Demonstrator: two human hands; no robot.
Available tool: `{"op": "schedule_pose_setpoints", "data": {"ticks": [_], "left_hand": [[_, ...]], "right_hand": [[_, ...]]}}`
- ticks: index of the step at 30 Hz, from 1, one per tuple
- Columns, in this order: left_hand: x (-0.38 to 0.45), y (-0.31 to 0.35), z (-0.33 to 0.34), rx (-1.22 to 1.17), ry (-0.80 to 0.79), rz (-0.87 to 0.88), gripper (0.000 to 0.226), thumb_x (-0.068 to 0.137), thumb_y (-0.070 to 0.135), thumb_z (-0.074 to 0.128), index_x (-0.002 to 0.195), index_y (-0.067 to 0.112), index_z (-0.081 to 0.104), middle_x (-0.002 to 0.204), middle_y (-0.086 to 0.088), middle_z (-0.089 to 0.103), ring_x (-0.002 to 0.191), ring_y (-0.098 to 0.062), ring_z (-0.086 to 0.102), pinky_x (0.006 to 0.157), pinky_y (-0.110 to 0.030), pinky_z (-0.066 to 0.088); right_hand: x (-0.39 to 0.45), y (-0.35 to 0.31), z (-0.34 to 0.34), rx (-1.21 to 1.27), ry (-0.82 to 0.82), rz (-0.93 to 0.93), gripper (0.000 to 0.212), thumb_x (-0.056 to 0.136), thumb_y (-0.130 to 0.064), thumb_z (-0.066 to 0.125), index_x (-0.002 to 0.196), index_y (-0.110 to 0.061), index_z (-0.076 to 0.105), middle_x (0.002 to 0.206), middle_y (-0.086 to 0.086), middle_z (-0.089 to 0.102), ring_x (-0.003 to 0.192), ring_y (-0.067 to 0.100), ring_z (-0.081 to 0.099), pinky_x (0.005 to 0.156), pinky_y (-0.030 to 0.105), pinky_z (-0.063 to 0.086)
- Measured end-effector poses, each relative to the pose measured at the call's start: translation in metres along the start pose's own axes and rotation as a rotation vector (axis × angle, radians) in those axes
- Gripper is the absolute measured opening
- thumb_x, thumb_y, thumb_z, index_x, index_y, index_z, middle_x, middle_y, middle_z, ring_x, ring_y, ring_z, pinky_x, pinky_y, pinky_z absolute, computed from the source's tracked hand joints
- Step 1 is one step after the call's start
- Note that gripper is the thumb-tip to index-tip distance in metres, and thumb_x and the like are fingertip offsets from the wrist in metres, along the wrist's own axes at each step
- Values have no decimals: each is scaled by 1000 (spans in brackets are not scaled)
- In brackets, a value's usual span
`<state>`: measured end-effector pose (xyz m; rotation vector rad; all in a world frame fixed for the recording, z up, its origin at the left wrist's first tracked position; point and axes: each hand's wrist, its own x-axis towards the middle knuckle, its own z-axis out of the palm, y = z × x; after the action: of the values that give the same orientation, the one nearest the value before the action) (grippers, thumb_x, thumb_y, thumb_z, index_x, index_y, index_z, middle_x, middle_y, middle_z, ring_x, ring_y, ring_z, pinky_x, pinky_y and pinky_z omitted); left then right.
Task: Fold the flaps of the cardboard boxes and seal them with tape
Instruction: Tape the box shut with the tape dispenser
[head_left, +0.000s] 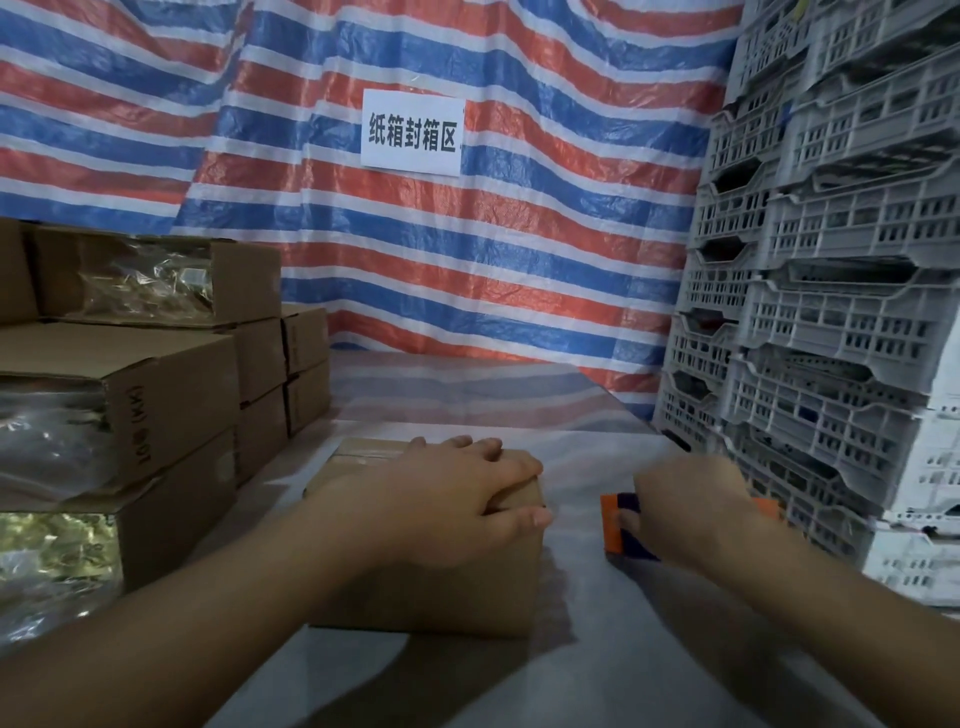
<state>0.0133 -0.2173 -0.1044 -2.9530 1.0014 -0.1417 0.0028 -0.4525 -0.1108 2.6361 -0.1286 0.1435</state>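
Observation:
A small brown cardboard box (441, 587) lies on the table in front of me, flaps folded down, with shiny tape across its far top edge. My left hand (457, 499) rests flat on its top, fingers spread over the right corner and thumb along the near edge. To the right of the box, my right hand (691, 509) is curled around an orange and dark blue tape dispenser (618, 525) that sits on the table. The hand hides most of the dispenser, and it looks slightly blurred.
Stacks of brown boxes (156, 395) with clear-plastic sides fill the left. Grey plastic crates (821, 322) tower on the right, close to my right hand. A striped tarp (467, 260) with a white paper sign (413, 132) hangs behind the covered table (467, 395).

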Motion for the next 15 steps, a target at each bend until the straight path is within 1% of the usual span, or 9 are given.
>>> {"op": "schedule_pose_setpoints", "data": {"ticks": [2, 5, 7, 8, 9, 10, 12, 14, 15], "left_hand": [[-1, 1, 0, 12, 17, 8, 63, 90, 77, 15, 148, 53, 9, 162, 10, 14, 148, -20, 20, 116, -48, 16], [-3, 0, 0, 4, 40, 19, 63, 91, 75, 16, 149, 50, 11, 162, 8, 17, 147, -21, 22, 116, -48, 17], [-4, 1, 1, -19, 41, 26, 64, 92, 74, 18, 150, 48, 12, 162, 6, 17, 148, -21, 20, 117, -50, 14], [-4, 1, 1, -29, 38, 25, 64, 93, 73, 18, 151, 47, 12, 163, 5, 16, 148, -22, 19, 118, -51, 13], [-4, 1, 1, -38, 34, 23, 64, 93, 73, 19, 151, 47, 13, 163, 5, 16, 148, -22, 18, 118, -53, 12], [-4, 1, 1, -46, 32, 19, 63, 93, 73, 19, 151, 47, 13, 163, 5, 15, 149, -22, 17, 118, -53, 12], [-5, 1, 1, -71, 39, 9, 61, 94, 71, 18, 151, 48, 14, 163, 5, 16, 149, -21, 17, 119, -54, 11], [-4, 2, 2, -104, 60, 2, 55, 98, 63, 16, 150, 47, 16, 162, 5, 19, 149, -20, 18, 119, -54, 11], [-3, 3, 2, -114, 66, 1, 52, 99, 58, 15, 151, 46, 16, 162, 5, 20, 148, -19, 18, 119, -54, 12]], "right_hand": [[-10, -1, 30, 120, 37, 91, 47, 95, -67, 40, 106, -24, 58, 106, -4, 66, 94, 18, 65, 68, 30, 40], [-27, -1, 53, 232, 20, 172, 54, 96, -69, 33, 113, -21, 49, 111, -2, 68, 100, 18, 67, 70, 31, 42], [-28, 3, 46, 179, -19, 189, 59, 95, -72, 26, 118, -23, 49, 115, -1, 66, 103, 21, 65, 77, 34, 44], [-29, 3, 38, 156, 18, 182, 61, 95, -71, 21, 121, -24, 50, 118, 1, 63, 105, 23, 63, 83, 36, 45], [-27, 3, 28, 237, 133, 155, 62, 96, -67, 17, 125, -23, 50, 122, 4, 62, 109, 24, 61, 89, 38, 46], [-27, -1, 16, 439, 243, 123, 63, 98, -62, 16, 128, -21, 51, 127, 5, 60, 114, 24, 59, 96, 38, 45], [-24, -24, -17, 1155, 327, 95, 56, 103, -54, 21, 138, -22, 52, 139, 0, 54, 127, 20, 50, 109, 37, 36], [-27, -57, -37, 1757, 94, 124, 47, 107, -45, 27, 143, -21, 46, 139, -1, 50, 129, 20, 47, 113, 38, 31], [-30, -72, -36, 1925, -15, 84, 49, 108, -42, 28, 146, -14, 44, 134, 6, 54, 122, 22, 51, 108, 35, 32]]}}
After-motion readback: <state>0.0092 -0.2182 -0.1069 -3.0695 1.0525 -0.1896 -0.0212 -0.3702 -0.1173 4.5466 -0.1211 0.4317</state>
